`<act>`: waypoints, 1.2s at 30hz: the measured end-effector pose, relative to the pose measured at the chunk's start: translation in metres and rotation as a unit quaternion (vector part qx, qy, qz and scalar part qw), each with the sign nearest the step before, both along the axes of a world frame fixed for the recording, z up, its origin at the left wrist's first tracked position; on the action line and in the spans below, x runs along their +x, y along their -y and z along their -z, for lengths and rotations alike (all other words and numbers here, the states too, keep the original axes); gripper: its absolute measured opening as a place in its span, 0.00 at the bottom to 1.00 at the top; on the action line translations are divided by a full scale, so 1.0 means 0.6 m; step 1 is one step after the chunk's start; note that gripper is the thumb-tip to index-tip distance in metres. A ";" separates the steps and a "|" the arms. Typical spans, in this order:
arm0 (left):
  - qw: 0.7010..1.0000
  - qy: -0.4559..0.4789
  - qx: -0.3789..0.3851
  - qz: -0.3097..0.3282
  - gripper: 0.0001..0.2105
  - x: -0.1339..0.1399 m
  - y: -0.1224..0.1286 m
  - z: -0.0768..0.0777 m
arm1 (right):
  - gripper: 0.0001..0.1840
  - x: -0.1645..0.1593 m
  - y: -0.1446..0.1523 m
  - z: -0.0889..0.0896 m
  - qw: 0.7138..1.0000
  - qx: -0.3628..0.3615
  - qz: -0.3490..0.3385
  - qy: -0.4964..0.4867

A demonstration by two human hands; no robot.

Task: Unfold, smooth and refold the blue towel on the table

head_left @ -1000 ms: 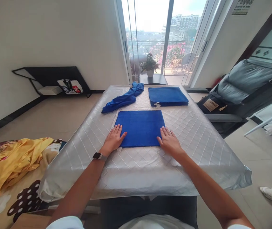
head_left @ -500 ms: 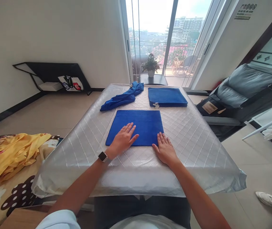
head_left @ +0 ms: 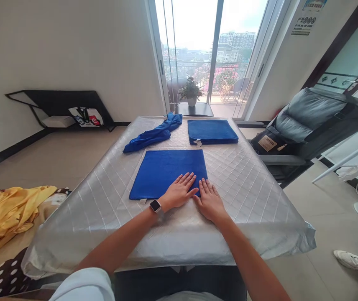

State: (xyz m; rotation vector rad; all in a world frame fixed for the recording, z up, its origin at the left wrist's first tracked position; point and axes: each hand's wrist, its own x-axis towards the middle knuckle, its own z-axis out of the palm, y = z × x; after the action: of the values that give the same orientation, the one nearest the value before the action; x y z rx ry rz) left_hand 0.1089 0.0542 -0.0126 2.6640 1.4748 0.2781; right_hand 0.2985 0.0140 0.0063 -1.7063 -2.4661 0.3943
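A blue cloth [head_left: 163,173] lies flat as a smooth rectangle on the silver quilted tablecloth [head_left: 238,188], with a small white tag at its near edge. My left hand [head_left: 179,192] rests palm down on its near right part, fingers stretched out. Beside it, almost touching, my right hand [head_left: 210,200] lies flat over the cloth's near right corner. Further back on the right is a neat stack of folded blue cloths [head_left: 212,129], a white tag showing at its front. A crumpled blue cloth [head_left: 154,136] lies at the back left.
A potted plant [head_left: 191,90] stands on a chair beyond the table, before a sliding glass door. To the right is a grey recliner [head_left: 304,121] with a dark bag. Yellow fabric [head_left: 12,217] is heaped at the left. A white shoe [head_left: 354,261] shows at the lower right.
My left hand has slid right across the cloth, close to my right hand, uncovering the near left tag. Both hands stay flat. The whole view has shifted slightly.
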 end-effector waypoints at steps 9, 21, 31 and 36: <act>0.989 -0.042 -0.008 -0.140 0.33 -0.270 0.078 0.030 | 0.39 0.003 0.005 -0.003 1.000 0.016 -0.008 -0.001; 0.985 0.023 0.086 -0.151 0.33 -0.273 0.125 0.026 | 0.09 0.021 0.012 -0.004 0.977 0.188 -0.054 -0.085; 0.980 0.127 0.102 -0.112 0.19 -0.260 0.137 -0.007 | 0.10 0.031 -0.002 -0.014 0.947 0.266 -0.178 0.011; 0.979 0.137 0.100 -0.110 0.20 -0.259 0.136 -0.009 | 0.11 0.033 -0.038 -0.031 0.910 0.302 -0.268 0.097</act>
State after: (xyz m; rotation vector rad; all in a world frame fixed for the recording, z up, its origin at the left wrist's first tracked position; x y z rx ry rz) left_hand -0.0467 -0.0275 -0.0072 2.4705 1.7260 0.8157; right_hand 0.3180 0.0369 0.0247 -0.8503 -2.7522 -0.4899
